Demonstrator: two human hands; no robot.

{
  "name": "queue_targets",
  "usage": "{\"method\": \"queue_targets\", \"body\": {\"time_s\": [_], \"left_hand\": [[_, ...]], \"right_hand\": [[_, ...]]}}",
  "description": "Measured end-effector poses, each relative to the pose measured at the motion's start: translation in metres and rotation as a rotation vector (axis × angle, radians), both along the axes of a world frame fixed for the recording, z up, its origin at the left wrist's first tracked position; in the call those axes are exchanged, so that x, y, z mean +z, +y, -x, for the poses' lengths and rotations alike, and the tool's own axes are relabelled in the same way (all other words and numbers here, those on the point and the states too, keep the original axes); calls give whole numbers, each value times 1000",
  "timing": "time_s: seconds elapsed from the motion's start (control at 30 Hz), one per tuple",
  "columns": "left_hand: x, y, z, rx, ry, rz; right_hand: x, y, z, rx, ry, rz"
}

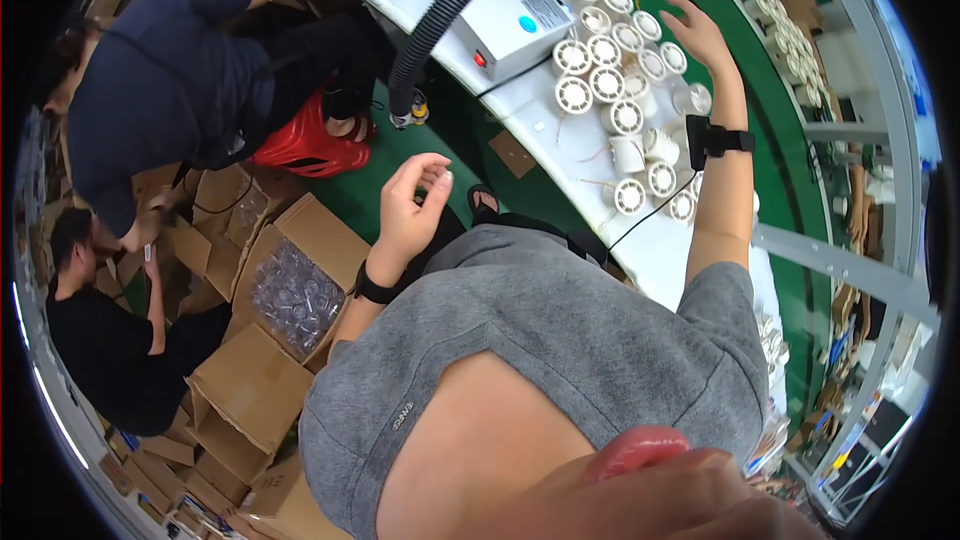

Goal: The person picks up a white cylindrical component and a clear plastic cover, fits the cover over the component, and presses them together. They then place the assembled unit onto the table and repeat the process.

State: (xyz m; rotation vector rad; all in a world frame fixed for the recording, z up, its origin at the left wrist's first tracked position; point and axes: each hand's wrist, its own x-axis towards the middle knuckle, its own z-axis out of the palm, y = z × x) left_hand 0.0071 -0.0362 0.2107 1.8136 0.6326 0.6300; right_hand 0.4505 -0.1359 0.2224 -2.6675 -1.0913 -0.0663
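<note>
My left hand (412,208) hangs in the air in front of my body, to the left of the table. Its fingers are loosely curled with a gap to the thumb, and I see nothing in it. My right hand (700,35) is stretched out over the far right side of the table, fingers apart and holding nothing visible. Nearest to it are several round white parts with slotted faces (653,64), gathered in a cluster. Some show thin wires, and a few lie on their sides, like the white cylinder (627,154).
On the white tabletop (545,130) stands a white box-shaped machine (510,25) beside a black corrugated hose (440,15). An open carton (318,225) holds clear plastic pieces (297,295). Two people sit at the left, one on a red stool (315,145). A metal frame (850,265) rises at right.
</note>
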Motion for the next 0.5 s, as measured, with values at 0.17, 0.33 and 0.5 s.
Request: {"method": "queue_targets", "body": {"time_s": [0.17,0.33,0.5], "left_hand": [[16,-12,4,25,76,-129],[12,-29,37,337,182,-138],[-2,-35,60,584,159,73]], "right_hand": [[13,129,14,435,168,-13],[-16,179,0,368,124,266],[-30,175,14,221,43,391]]}}
